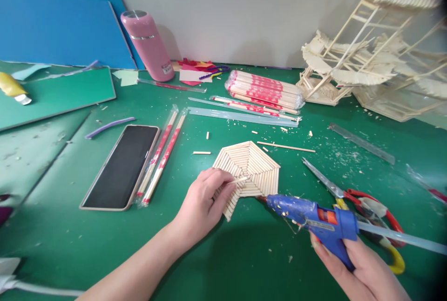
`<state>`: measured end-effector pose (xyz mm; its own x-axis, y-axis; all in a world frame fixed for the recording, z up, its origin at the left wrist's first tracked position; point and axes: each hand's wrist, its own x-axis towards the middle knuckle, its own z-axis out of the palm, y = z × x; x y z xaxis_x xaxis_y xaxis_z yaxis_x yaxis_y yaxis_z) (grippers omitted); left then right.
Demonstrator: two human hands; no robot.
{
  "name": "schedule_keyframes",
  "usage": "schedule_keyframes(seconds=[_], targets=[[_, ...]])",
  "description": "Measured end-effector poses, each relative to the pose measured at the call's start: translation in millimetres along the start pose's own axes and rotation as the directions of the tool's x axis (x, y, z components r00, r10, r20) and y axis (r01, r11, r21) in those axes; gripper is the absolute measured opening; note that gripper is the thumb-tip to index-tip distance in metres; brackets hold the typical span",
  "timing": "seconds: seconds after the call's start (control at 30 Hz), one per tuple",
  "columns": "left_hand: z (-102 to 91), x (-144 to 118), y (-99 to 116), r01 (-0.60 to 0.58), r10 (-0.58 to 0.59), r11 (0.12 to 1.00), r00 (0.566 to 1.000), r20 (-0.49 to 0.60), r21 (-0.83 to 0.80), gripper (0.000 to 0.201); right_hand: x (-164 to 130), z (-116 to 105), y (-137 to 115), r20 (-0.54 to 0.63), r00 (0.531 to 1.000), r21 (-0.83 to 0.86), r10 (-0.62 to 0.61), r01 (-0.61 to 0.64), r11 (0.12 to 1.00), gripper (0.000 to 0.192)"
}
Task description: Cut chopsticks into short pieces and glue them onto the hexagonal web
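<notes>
My left hand (206, 196) pinches a short wooden stick (240, 180) between thumb and forefinger, over a many-sided panel (263, 166) made of cut sticks in web-like rings. The panel lies flat on the green table, with an open gap in its lower right side. My right hand (359, 263) is wrapped round the handle of a blue hot glue gun (310, 215). A clear glue stick (401, 235) runs out of its back. The gun's nozzle points left, close to the panel's lower edge; whether it touches cannot be made out.
Pliers (373, 208) and other yellow-handled tools lie beside the glue gun. A phone (120, 166) and wrapped chopsticks (164, 156) are at left. Behind stand a pink bottle (148, 44), a chopstick bundle (263, 89) and a stick-built model (370, 54). Stick offcuts (286, 146) surround the panel.
</notes>
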<state>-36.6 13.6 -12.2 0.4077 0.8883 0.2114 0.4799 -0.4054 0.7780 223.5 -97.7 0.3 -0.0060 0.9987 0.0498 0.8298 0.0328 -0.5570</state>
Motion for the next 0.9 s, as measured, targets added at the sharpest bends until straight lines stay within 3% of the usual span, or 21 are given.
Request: schedule_keyframes(seconds=[0.23, 0.47, 0.9], targets=[[-0.5, 0.0, -0.5, 0.007, -0.007, 1.0, 1.0, 0.011, -0.01, 0.005, -1.8, 0.6, 3.0, 0.044, 0.999, -0.025, 0.025, -0.024, 0.999, 0.027], [-0.1, 1.1, -0.5, -0.002, 0.002, 1.0, 1.0, 0.002, -0.01, 0.005, -1.8, 7.6, -0.1, 0.169, 0.985, 0.007, 0.03, -0.031, 0.999, 0.029], [0.3, 0.9, -1.0, -0.004, 0.004, 1.0, 1.0, 0.002, -0.006, 0.005, 1.7, -2.2, -0.6, -0.007, 0.996, -0.13, -0.091, 0.089, 0.988, 0.023]])
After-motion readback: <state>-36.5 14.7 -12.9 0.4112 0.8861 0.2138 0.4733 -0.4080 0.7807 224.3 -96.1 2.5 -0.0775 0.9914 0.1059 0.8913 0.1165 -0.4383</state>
